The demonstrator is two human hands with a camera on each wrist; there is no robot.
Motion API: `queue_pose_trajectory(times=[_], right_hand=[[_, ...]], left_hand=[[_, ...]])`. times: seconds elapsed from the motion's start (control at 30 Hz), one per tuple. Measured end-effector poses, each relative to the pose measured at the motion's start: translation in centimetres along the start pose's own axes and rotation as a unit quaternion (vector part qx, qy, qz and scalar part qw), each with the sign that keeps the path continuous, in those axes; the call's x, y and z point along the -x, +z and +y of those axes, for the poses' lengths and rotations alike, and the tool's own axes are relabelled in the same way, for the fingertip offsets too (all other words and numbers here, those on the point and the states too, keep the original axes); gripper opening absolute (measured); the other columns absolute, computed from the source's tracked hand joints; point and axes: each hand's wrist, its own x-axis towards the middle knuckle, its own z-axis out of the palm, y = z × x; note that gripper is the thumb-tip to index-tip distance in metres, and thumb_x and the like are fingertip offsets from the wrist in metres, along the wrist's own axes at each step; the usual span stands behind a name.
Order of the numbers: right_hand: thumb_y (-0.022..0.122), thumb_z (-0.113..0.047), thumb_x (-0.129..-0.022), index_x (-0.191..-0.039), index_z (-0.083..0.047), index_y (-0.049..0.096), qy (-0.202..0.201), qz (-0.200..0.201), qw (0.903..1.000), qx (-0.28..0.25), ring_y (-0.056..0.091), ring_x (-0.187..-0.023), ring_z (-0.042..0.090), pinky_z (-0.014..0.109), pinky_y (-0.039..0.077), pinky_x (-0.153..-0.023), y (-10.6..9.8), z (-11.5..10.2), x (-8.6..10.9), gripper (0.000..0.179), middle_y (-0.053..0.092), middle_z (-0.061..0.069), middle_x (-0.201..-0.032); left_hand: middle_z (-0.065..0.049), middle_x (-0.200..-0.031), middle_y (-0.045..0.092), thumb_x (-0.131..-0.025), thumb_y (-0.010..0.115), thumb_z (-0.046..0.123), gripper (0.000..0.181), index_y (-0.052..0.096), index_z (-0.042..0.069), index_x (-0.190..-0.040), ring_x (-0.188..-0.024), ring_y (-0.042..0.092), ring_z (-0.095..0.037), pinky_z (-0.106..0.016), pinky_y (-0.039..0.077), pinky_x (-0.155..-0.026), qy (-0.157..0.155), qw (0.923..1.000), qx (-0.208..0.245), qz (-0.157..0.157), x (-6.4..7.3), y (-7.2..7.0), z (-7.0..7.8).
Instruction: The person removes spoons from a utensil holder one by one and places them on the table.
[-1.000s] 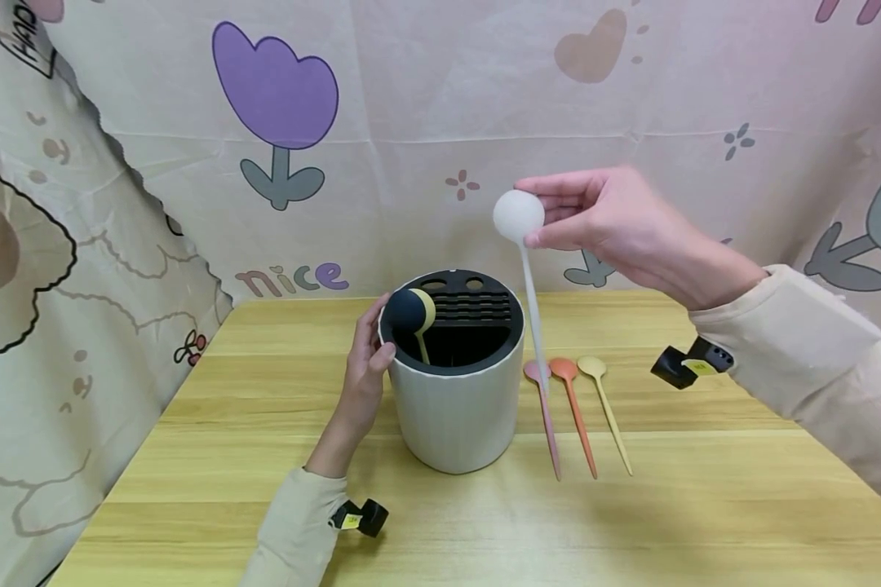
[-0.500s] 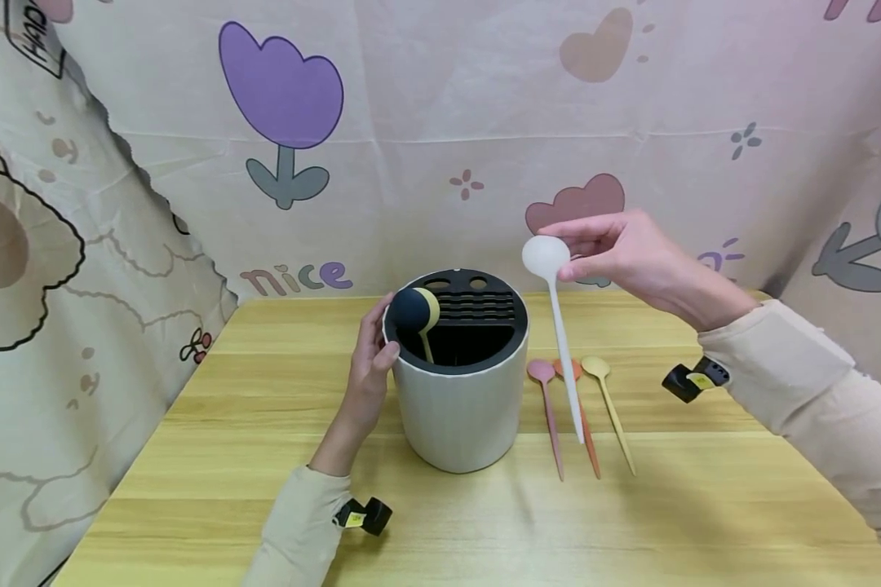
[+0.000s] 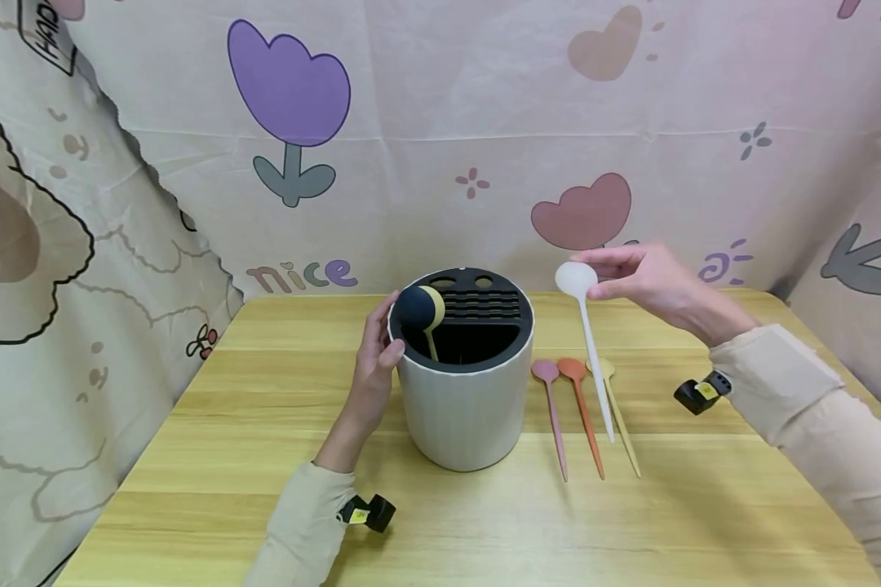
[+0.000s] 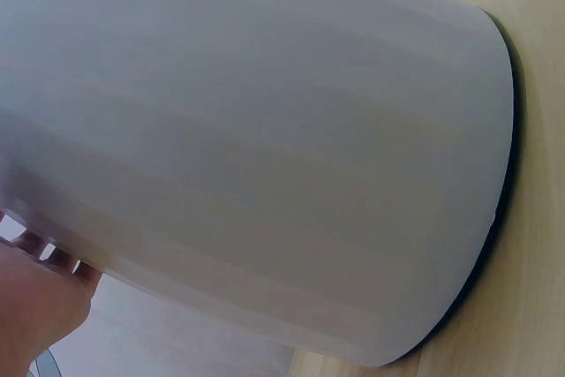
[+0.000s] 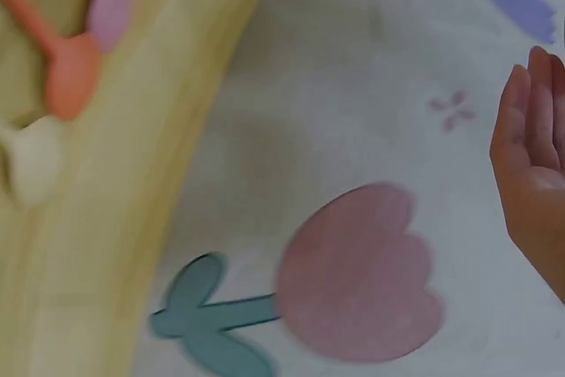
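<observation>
In the head view, my right hand (image 3: 668, 289) pinches a white long-handled spoon (image 3: 591, 350) by its round bowl, handle pointing down. The spoon hangs over the table, to the right of a white round utensil holder (image 3: 466, 420) with a black slotted top (image 3: 477, 306). My left hand (image 3: 370, 375) holds the holder's left side near the rim, thumb in front. In the left wrist view the holder's wall (image 4: 265, 147) fills most of the picture. A dark-blue and yellow spoon pair (image 3: 417, 308) stands in the holder's front compartment, handles mostly hidden inside.
On the wooden table (image 3: 213, 456), right of the holder, lie a pink spoon (image 3: 554, 416), an orange spoon (image 3: 586, 416) and a yellow spoon (image 3: 626, 432), side by side. A patterned cloth (image 3: 411, 98) hangs behind and to the sides of the table.
My right hand has lowered the white spoon and carried it rightward, from beside the holder's rim to over the orange and yellow spoons. My left hand keeps its place on the holder.
</observation>
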Motion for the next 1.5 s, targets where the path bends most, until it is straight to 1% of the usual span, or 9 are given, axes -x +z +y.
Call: queue_pose_trajectory(times=[0.17, 0.3, 0.4, 0.5, 0.7, 0.93, 1.1, 1.27, 1.5], right_hand=[[0.071, 0.004, -0.081, -0.115, -0.014, 0.072, 0.037, -0.005, 0.9977, 0.057, 0.065, -0.094, 0.011, 0.022, 0.049, -0.084, -1.5, 3.1, 0.7, 0.038, 0.071, -0.003, -0.103], [0.073, -0.003, -0.081, -0.123, 0.0, 0.064, 0.06, -0.007, 0.9929, 0.103, 0.065, -0.094, 0.011, 0.023, 0.049, -0.083, -2.5, 5.3, 1.5, 0.043, 0.07, -0.004, -0.105], [0.073, -0.005, -0.082, -0.127, 0.009, 0.057, 0.074, -0.006, 0.9898, 0.122, 0.064, -0.094, 0.01, 0.023, 0.049, -0.083, -3.2, 6.6, 2.0, 0.05, 0.069, -0.003, -0.107], [0.074, -0.007, -0.081, -0.127, 0.012, 0.055, 0.084, -0.006, 0.9875, 0.133, 0.064, -0.095, 0.01, 0.023, 0.048, -0.083, -3.7, 7.6, 2.3, 0.053, 0.069, -0.002, -0.107], [0.075, -0.008, -0.08, -0.126, 0.011, 0.056, 0.095, -0.012, 0.9854, 0.141, 0.063, -0.098, 0.012, 0.024, 0.049, -0.083, -4.4, 9.2, 2.8, 0.053, 0.069, 0.0, -0.109], [0.074, -0.01, -0.082, -0.127, 0.01, 0.056, 0.109, -0.004, 0.9817, 0.156, 0.061, -0.098, 0.01, 0.024, 0.048, -0.083, -5.7, 10.8, 3.8, 0.053, 0.066, 0.012, -0.117], [0.075, -0.014, -0.082, -0.128, 0.009, 0.055, 0.128, 0.004, 0.9743, 0.185, 0.059, -0.1, 0.007, 0.021, 0.046, -0.084, -7.0, 12.0, 4.6, 0.055, 0.062, 0.02, -0.121], [0.076, -0.02, -0.081, -0.128, 0.007, 0.057, 0.143, -0.008, 0.9642, 0.223, 0.059, -0.103, 0.012, 0.021, 0.044, -0.084, -7.8, 12.9, 5.0, 0.057, 0.062, 0.02, -0.122], [0.078, -0.018, -0.079, -0.125, 0.01, 0.058, 0.159, -0.031, 0.9624, 0.218, 0.062, -0.098, 0.011, 0.021, 0.046, -0.084, -8.3, 13.8, 5.1, 0.057, 0.065, 0.02, -0.116]], left_hand=[[-0.016, -0.151, 0.028, -0.086, 0.041, 0.028, 0.069, 0.027, 0.004, -0.149, -0.135, 0.031, -0.031, -0.053, 0.023, -0.11, -0.002, 1.0, -0.005, -0.002, 0.0, 0.0, -0.1], [-0.017, -0.151, 0.029, -0.086, 0.041, 0.028, 0.069, 0.027, 0.003, -0.148, -0.135, 0.032, -0.031, -0.053, 0.023, -0.11, -0.002, 1.0, -0.007, -0.001, 0.0, 0.0, -0.1], [-0.017, -0.151, 0.03, -0.085, 0.041, 0.027, 0.069, 0.027, 0.002, -0.148, -0.134, 0.032, -0.031, -0.053, 0.023, -0.11, -0.001, 1.0, -0.008, 0.002, 0.0, 0.0, -0.1], [-0.017, -0.151, 0.029, -0.085, 0.041, 0.027, 0.069, 0.028, 0.002, -0.148, -0.134, 0.032, -0.031, -0.053, 0.022, -0.11, 0.0, 1.0, -0.009, 0.003, 0.0, 0.0, 0.0], [-0.016, -0.151, 0.029, -0.085, 0.04, 0.027, 0.069, 0.028, 0.003, -0.148, -0.134, 0.032, -0.031, -0.054, 0.022, -0.11, -0.001, 1.0, -0.008, 0.004, 0.0, 0.0, 0.1], [-0.016, -0.152, 0.029, -0.085, 0.04, 0.026, 0.068, 0.028, 0.004, -0.148, -0.136, 0.031, -0.032, -0.055, 0.021, -0.11, -0.005, 0.9999, -0.009, 0.002, 0.0, 0.0, 0.0], [-0.016, -0.152, 0.028, -0.085, 0.04, 0.027, 0.069, 0.027, 0.004, -0.148, -0.136, 0.03, -0.031, -0.055, 0.021, -0.11, -0.004, 1.0, -0.008, 0.001, 0.0, 0.1, 0.0], [-0.016, -0.152, 0.028, -0.085, 0.04, 0.028, 0.069, 0.027, 0.003, -0.148, -0.136, 0.03, -0.031, -0.055, 0.021, -0.11, -0.004, 1.0, -0.007, -0.001, 0.0, 0.1, 0.0], [-0.016, -0.151, 0.029, -0.084, 0.04, 0.028, 0.07, 0.028, 0.002, -0.148, -0.135, 0.031, -0.031, -0.055, 0.021, -0.11, -0.001, 1.0, -0.006, 0.004, 0.0, 0.1, 0.1]])
